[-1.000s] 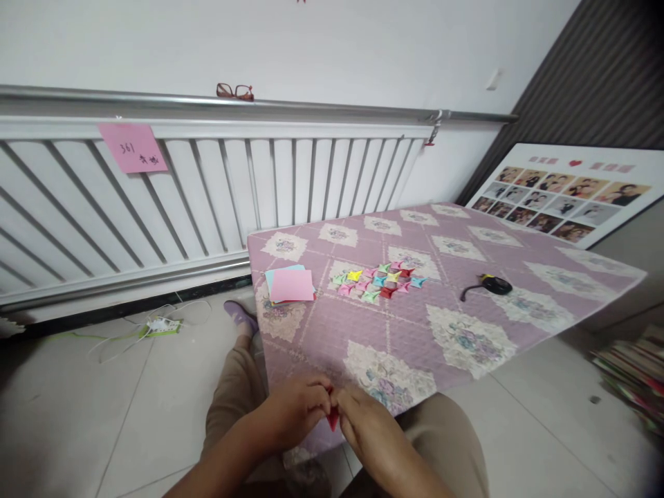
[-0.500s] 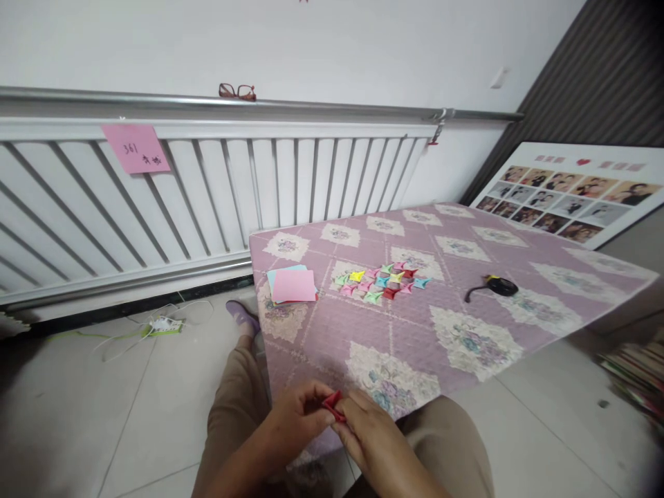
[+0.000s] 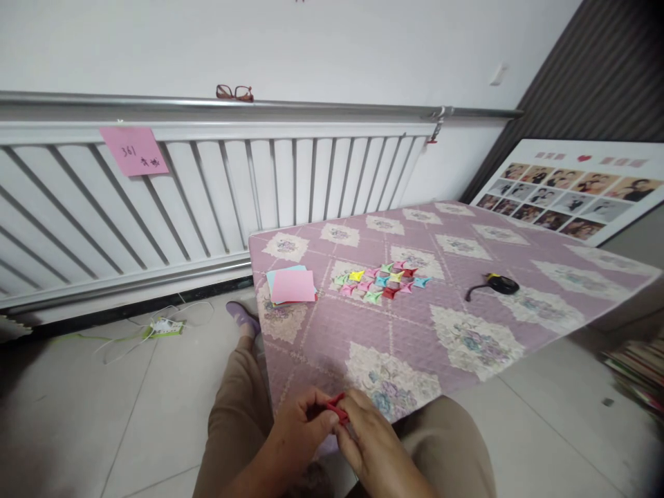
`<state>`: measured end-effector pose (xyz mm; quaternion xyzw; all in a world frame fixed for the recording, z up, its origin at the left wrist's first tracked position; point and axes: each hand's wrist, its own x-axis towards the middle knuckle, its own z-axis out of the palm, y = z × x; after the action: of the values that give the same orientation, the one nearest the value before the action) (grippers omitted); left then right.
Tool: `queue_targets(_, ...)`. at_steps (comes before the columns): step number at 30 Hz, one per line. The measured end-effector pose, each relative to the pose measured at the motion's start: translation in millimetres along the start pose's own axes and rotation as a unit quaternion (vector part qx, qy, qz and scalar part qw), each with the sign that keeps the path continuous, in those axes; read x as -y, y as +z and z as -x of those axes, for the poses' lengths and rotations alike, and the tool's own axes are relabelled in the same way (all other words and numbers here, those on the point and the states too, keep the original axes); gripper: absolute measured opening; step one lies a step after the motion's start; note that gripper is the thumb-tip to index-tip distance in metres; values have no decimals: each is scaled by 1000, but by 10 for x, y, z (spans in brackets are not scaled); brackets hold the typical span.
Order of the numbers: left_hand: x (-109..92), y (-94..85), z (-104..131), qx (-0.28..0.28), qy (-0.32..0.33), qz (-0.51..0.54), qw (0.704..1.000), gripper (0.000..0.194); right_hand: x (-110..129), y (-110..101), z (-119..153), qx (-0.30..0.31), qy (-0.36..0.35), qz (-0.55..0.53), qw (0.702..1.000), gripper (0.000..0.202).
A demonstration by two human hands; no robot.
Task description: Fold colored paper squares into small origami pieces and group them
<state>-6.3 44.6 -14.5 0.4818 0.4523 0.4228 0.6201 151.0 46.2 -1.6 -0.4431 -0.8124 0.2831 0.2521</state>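
Between my two hands, close to the near table edge, is a small folded piece of red paper (image 3: pixel 337 408). My left hand (image 3: pixel 306 423) pinches it from the left with thumb and fingers. From the other side my right hand (image 3: pixel 369 430) grips it, its fingers covering part of the paper. Farther up the table lie several small folded paper pieces (image 3: pixel 382 281) in pink, green, yellow, blue and red, grouped in rows. A stack of coloured paper squares (image 3: pixel 293 286), pink on top, rests to their left.
A purple floral cloth (image 3: pixel 332 339) covers the table. On its right lies a black tape measure (image 3: pixel 502 284). Behind stand a white radiator (image 3: pixel 290 180) with a pink note (image 3: pixel 133 151) and glasses (image 3: pixel 234 93) on the pipe. A power strip (image 3: pixel 164 327) sits on the floor.
The red paper looks flatter and is turned slightly between my fingers. Both hands stay in nearly the same spot, the left a little lower.
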Motion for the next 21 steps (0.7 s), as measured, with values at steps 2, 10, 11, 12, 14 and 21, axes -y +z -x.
queue_targets(2, 3, 12, -1, -10, -2, 8, 1000, 15, 9, -26, 1, -4, 4, -17, 1000, 8)
queue_targets(10, 57, 41, -22, -14, -10, 27, 999, 19, 29, -98, -5, -29, 52, -180, 982, 16)
queue_targets(11, 63, 45, -23, -11, -11, 26, 1000, 20, 19, -71, -7, -42, 77, -214, 973, 15)
queue_targets(12, 65, 50, -23, -11, -10, 26, 1000, 20, 6, -40, -10, -58, 101, -250, 961, 15)
queue_targets(14, 57, 64, -17, -20, -12, 31, 999, 21, -22, 26, -21, -97, 139, -315, 934, 17)
queue_targets(21, 3, 91, 20, 25, -71, 18, 997, 18, -109, 96, -46, -106, 200, -416, 880, 43)
